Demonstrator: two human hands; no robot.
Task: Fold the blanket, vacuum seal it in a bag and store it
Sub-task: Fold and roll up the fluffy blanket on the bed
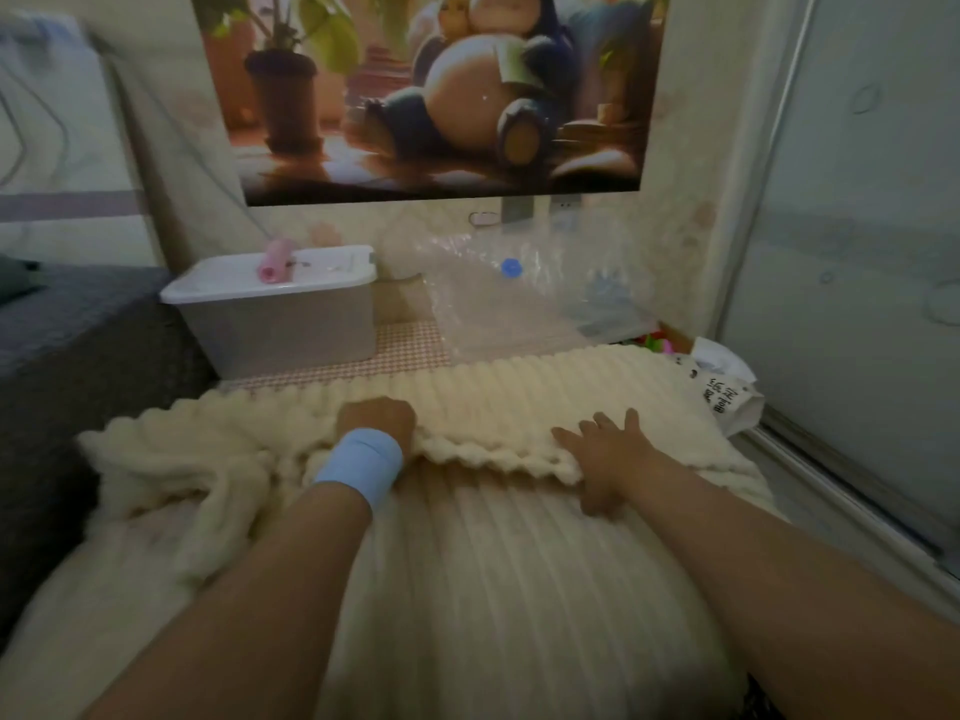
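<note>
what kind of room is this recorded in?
Probably a home bedroom: what looks like a grey-covered bed on the left, a cartoon poster on the wall, and a lidded storage box on the floor beyond the cream blanket.

Bin (275,314) left of bag (498,314), behind blanket (519,397)

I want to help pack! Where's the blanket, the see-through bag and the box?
cream ribbed fleece blanket (498,574): head view, flat middle.
clear plastic vacuum bag (493,314): head view, crinkled front.
white-lidded grey plastic box (280,324): head view, front wall.
</note>
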